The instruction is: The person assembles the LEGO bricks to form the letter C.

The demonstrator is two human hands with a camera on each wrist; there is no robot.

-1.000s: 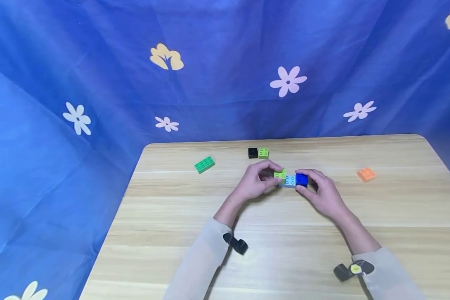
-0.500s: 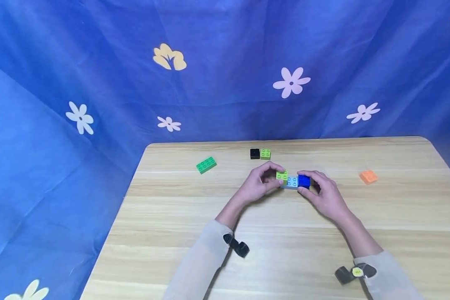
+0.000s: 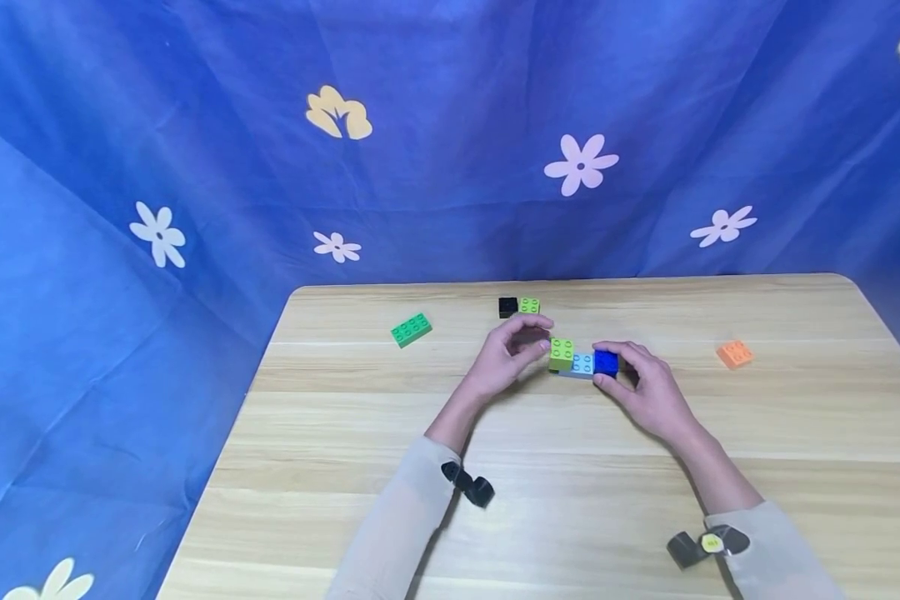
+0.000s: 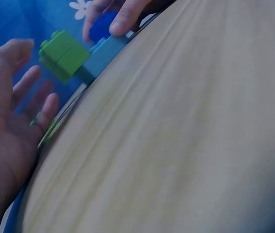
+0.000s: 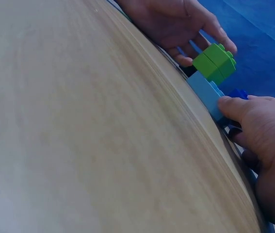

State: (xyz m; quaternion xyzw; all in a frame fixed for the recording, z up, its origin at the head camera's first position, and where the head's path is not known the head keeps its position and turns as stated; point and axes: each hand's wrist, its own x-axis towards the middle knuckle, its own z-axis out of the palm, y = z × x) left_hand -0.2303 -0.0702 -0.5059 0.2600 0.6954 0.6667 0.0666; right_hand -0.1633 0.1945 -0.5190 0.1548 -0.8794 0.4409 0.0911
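A light blue brick (image 3: 582,364) lies on the table with two lime green bricks (image 3: 561,353) stacked on its left end. On its right end sits a dark blue brick (image 3: 606,363). My right hand (image 3: 651,390) pinches the dark blue brick between thumb and fingers; in the right wrist view the thumb partly covers that brick (image 5: 239,93). Just left of the lime stack is my left hand (image 3: 501,360), holding nothing. The left wrist view shows its fingers spread loosely and apart from the lime green bricks (image 4: 64,56).
Behind the left hand, a black brick (image 3: 507,307) and another lime green brick (image 3: 529,306) stand side by side near the table's back edge. A longer green brick (image 3: 412,330) lies to the left, an orange brick (image 3: 735,354) to the right. Blue cloth (image 3: 450,167) hangs behind the table.
My left hand has let go of the lime green bricks and drawn back a little to the left. The right hand still holds the dark blue brick in the same place.
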